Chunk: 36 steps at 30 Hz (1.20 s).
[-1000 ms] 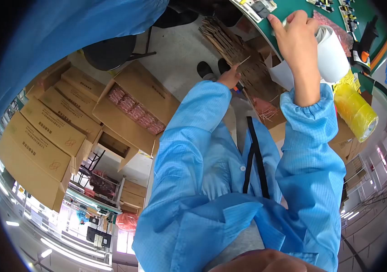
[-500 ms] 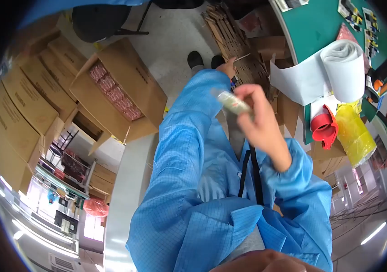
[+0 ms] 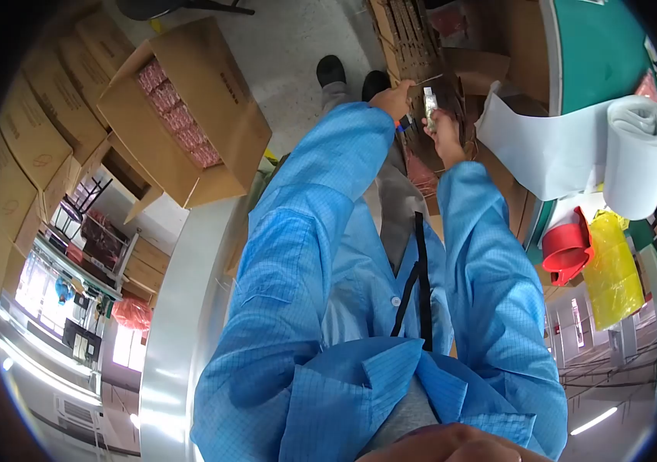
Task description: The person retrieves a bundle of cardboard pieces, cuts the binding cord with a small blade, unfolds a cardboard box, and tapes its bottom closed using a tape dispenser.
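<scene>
My left hand (image 3: 393,100) reaches down by the box of cardboard dividers, its fingers closed on a thin pale strip (image 3: 429,79) that sticks out to the right. A coloured band shows at that wrist. My right hand (image 3: 444,134) is close beside it, shut on a small clear packet (image 3: 430,108) with a white end, held upright over the box. What lies inside the packet is too small to make out. The brown cardboard dividers (image 3: 402,38) stand in rows just beyond both hands. Pink plastic (image 3: 421,175) lies below my right hand.
An open carton (image 3: 213,92) with pink-wrapped packs stands at left, beside stacked cartons (image 3: 40,135). At right, a green-topped table (image 3: 594,54) carries a white roll (image 3: 640,154). A red tape dispenser (image 3: 567,248) and yellow plastic-wrapped roll (image 3: 613,269) sit nearby.
My right hand has moved forward and down with the packet, from in front of my body to beside my left hand. My left hand stays by the dividers with the strip. The view has shifted slightly.
</scene>
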Each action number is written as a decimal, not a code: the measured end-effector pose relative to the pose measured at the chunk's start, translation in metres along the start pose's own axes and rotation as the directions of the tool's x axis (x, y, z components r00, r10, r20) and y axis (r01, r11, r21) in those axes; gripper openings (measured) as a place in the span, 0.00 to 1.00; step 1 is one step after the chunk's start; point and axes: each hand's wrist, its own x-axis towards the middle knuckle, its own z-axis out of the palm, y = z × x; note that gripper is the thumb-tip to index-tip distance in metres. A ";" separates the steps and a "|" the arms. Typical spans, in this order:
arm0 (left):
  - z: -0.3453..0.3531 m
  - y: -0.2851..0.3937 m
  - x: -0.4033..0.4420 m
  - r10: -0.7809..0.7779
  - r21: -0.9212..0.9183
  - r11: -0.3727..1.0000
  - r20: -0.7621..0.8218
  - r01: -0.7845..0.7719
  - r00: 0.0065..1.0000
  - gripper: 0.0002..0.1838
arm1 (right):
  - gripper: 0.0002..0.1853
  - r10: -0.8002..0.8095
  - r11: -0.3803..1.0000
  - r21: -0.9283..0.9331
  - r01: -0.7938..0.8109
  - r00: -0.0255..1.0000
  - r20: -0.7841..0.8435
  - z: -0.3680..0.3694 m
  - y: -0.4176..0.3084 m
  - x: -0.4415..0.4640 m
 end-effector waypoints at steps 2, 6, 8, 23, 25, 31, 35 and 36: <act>-0.005 -0.001 0.002 -0.025 -0.010 1.000 0.063 0.026 0.998 0.20 | 0.10 -0.001 1.000 -0.016 0.001 1.000 0.017 0.000 0.005 0.013; -0.014 -0.012 0.019 -0.007 -0.128 0.991 0.267 0.043 0.964 0.23 | 0.10 0.125 0.989 0.073 -0.129 0.991 0.054 0.001 0.013 0.024; -0.017 -0.012 0.022 -0.014 -0.145 0.988 0.302 0.060 0.953 0.23 | 0.09 0.114 0.993 0.026 -0.119 0.983 0.143 0.006 0.012 0.022; -0.016 -0.024 0.010 0.093 -0.405 0.912 0.365 0.068 0.926 0.25 | 0.06 0.231 0.973 -0.054 -0.225 0.927 0.297 0.034 -0.008 0.025; -0.012 -0.027 0.010 0.121 -0.366 0.931 0.335 0.011 0.935 0.25 | 0.08 0.255 0.965 -0.139 -0.223 0.921 0.295 0.042 -0.018 0.018; 0.000 -0.031 0.001 0.179 -0.389 0.918 0.231 -0.078 0.956 0.26 | 0.19 -0.003 0.793 -0.608 0.038 0.998 0.059 0.045 -0.009 0.028; -0.008 -0.035 -0.003 0.171 -0.374 0.926 0.302 -0.048 0.938 0.27 | 0.15 -0.256 0.717 -0.630 0.298 0.953 0.161 0.022 0.004 0.028; 0.001 -0.044 -0.006 0.169 -0.380 0.924 0.309 -0.042 0.936 0.27 | 0.12 -0.222 0.790 -0.540 0.292 0.956 0.192 0.012 0.005 0.012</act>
